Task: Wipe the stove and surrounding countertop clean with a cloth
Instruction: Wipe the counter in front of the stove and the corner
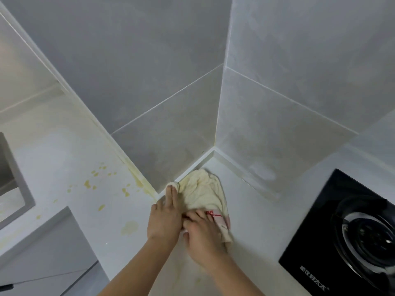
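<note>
I see both hands on cloth [202, 194], spread on countertop [252, 214] in wall corner just ahead of fingertips. Left hand [165, 218]: fingers straight, pressing cloth edge flat. Right hand [203, 229]: fingers curled, bunching near edge of cloth. Stove [316, 238] lies right of right hand, apart from cloth. Yellow stains [102, 182] sit left of left hand. My advice: keep palm pressure even, sweep out of corner, overlap passes toward stains.

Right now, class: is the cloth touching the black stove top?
Apart. The head view shows the cloth in the wall corner under both hands, with a bare strip of white countertop between it and the stove.
</note>
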